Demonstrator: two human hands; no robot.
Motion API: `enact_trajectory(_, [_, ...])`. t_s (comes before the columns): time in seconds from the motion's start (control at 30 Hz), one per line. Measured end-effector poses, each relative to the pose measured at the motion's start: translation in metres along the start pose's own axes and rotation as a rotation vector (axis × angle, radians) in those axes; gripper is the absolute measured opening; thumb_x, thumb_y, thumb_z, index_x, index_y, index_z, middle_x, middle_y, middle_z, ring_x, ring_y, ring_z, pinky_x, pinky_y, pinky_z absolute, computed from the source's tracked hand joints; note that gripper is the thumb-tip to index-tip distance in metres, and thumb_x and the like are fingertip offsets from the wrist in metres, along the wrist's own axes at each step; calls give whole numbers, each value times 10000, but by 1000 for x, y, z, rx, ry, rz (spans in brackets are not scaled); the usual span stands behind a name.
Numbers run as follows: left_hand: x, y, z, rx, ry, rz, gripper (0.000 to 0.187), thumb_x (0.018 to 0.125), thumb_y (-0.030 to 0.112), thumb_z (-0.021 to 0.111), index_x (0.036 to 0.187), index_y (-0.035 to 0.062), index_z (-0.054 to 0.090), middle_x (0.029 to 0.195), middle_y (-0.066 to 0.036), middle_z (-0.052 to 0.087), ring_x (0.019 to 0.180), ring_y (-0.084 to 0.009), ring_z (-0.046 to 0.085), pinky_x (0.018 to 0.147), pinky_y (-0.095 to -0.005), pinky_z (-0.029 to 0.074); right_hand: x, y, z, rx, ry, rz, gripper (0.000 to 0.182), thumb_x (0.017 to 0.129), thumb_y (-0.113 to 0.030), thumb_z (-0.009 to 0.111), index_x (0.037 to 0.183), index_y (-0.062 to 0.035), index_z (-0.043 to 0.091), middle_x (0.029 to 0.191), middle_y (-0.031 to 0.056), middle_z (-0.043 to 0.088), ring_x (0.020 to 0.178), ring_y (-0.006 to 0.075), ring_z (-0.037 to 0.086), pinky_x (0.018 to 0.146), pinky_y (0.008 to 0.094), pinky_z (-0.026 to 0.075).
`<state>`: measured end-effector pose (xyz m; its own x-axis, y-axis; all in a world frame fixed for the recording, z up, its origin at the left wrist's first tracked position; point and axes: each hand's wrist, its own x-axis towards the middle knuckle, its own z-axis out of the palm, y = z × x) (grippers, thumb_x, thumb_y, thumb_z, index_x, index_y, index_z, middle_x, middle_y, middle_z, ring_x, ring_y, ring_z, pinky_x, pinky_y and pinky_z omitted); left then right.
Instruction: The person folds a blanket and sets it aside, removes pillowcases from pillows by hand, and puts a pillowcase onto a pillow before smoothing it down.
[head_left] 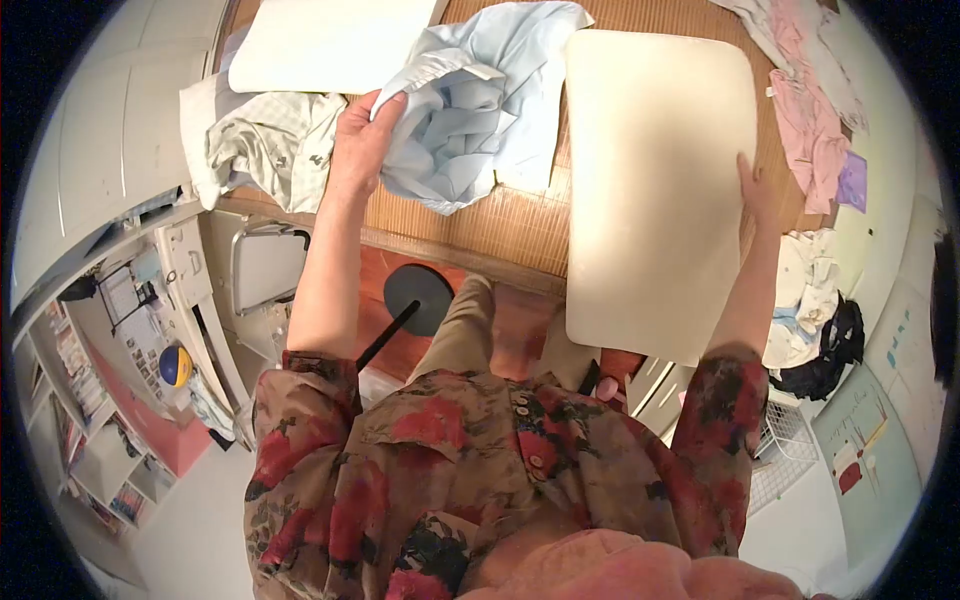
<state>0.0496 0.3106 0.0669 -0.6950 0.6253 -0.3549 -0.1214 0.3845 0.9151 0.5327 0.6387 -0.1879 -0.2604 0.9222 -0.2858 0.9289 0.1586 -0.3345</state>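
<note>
Pale blue cotton fills our left hand (362, 135): we pinch the crumpled light blue shirt (470, 100) at its edge, fingers closed on a fold of cloth, the rest of the garment spreading rumpled to the right of the hand across the bench (520, 225). That bench is covered by a woven bamboo mat, ribbed and tan. Our right hand (757, 190) lies flat, fingers together, against the right edge of a smooth cream board (655, 190) with rounded corners, which sits just beside the shirt and juts past the bench's near edge. Left of our left hand a checked white shirt (265, 145) lies bunched. A second cream board (330, 42) lies at the far side, and pink garments (805, 110) are heaped at the right.
</note>
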Motion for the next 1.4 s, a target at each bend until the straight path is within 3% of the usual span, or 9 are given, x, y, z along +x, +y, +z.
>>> enact_trajectory(0.2, [3,-35,-23,308,-29,8,194,894,155,591,999,12,670,794,-3,655,718,-49,564,645,-232,469,21,-68,-15,749,-441,496,844,743,-564,683,1268,64,476,1171,200,567,1071,263,556,850,376,475])
enact_trajectory(0.43, [24,-160,-123,272,400,-67,307,856,201,622,1065,-25,623,904,-78,659,783,-154,598,734,-297,483,-52,-127,-38,776,101,53,715,750,-340,749,1280,44,461,1164,149,578,1021,222,560,866,330,451])
enact_trajectory(0.5, [26,-203,-154,1122,539,5,455,808,196,647,1184,-33,531,1065,-195,610,922,-329,591,848,-401,463,-76,-142,-51,782,113,74,694,759,-303,744,1283,48,455,1166,149,577,1016,219,559,872,327,445])
enact_trajectory(0.6, [16,-168,-103,1195,332,401,582,767,157,663,1276,-10,434,1182,-270,518,1068,-432,503,922,-464,416,-117,-169,-88,783,77,108,588,761,-257,721,1218,51,517,1127,158,610,987,261,587,862,349,457])
enact_trajectory(0.9, [124,-151,37,1456,29,867,516,774,59,564,1280,80,470,1203,-194,536,1111,-325,523,976,-428,390,-209,-163,-119,851,241,197,396,734,-14,679,1108,68,576,1013,99,632,919,168,583,820,283,452])
enact_trajectory(0.93, [128,-146,42,1446,21,868,516,774,59,564,1280,80,470,1203,-194,536,1111,-325,523,976,-428,390,-218,-159,-121,923,304,198,380,727,9,665,1092,71,581,1001,102,634,907,168,588,817,283,454])
enact_trajectory(1.0, [135,-131,51,1645,-305,185,402,760,86,549,1159,66,588,981,-168,647,936,-318,614,897,-401,449,-231,-154,-130,1001,383,200,366,719,31,652,1077,73,586,989,106,636,896,169,592,813,284,456])
enact_trajectory(1.03, [133,-128,49,1650,-303,201,402,760,86,549,1159,66,588,981,-168,647,936,-318,614,897,-401,449,-235,-153,-138,1006,391,175,355,711,38,647,1059,73,591,981,104,636,878,168,595,803,282,458])
enact_trajectory(1.4, [117,75,32,75,78,24,341,815,197,579,1066,-34,601,954,-113,660,801,-203,634,701,-346,511,-284,-187,-187,912,208,48,414,632,-107,736,1007,29,623,944,98,648,831,178,606,751,305,476])
